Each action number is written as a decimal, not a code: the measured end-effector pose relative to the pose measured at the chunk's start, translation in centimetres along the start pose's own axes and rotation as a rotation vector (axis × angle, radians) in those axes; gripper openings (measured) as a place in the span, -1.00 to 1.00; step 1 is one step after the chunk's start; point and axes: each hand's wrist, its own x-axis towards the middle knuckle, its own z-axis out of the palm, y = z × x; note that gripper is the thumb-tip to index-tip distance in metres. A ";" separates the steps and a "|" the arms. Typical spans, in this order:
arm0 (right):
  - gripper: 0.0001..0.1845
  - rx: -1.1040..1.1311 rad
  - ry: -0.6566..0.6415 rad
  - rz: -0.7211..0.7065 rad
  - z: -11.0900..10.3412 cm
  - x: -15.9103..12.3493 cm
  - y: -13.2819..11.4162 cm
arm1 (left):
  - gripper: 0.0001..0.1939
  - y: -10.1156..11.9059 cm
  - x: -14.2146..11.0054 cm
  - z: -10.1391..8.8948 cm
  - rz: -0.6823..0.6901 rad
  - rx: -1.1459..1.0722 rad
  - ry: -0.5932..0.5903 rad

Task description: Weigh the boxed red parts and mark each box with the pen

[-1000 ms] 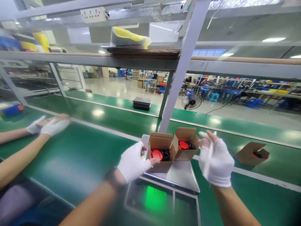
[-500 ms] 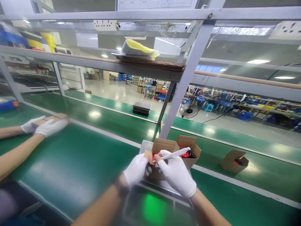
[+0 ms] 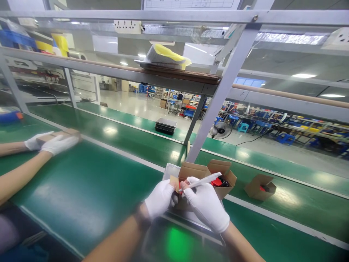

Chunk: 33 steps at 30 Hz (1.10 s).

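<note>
A: Start at the far left: what's near you there?

B: A co-worker's gloved hands [image 3: 60,144] on a brown carton [image 3: 69,132], over the green bench [image 3: 109,174].

A: And your left hand [image 3: 160,198], around the centre?

B: Its grip is closed, pinching a small tan piece of card [image 3: 174,183]. I can't tell whether that's a flap of the open front box [image 3: 193,170] just behind your hands. Below, in the lower middle of the frame, a green display [image 3: 178,243] glows, too blurred to read.

A: Your right hand [image 3: 207,205]?

B: Its grip is closed around a white pen [image 3: 204,179], slanting up to the right, its lower tip close by the card.

A: Further right?

B: Just beyond your right hand stands a second open box [image 3: 231,181], something red and black [image 3: 217,182] inside. Well apart from it, at centre right, sits a third open box [image 3: 256,189].
</note>
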 end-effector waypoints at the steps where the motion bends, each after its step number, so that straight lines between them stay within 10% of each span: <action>1: -0.71 -0.002 0.007 0.000 0.0 0.0 0.0 | -0.48 -0.1 0.0 0.0 0.003 0.002 -0.002; 16: -0.69 0.030 0.037 0.015 0.1 0.0 0.3 | -0.50 0.1 -0.1 0.2 -0.032 0.026 0.013; 22: -0.63 0.427 0.115 0.093 -1.0 -2.4 2.0 | -0.51 0.7 -0.7 -0.6 -0.018 0.085 0.069; 30: -0.69 0.587 0.236 0.011 -0.6 -6.3 3.6 | -0.40 2.7 -0.5 2.7 0.028 0.289 0.026; 33: -0.69 0.645 0.436 -0.040 -3.2 -6.1 5.6 | -0.44 1.6 0.1 -0.7 -0.055 0.423 0.194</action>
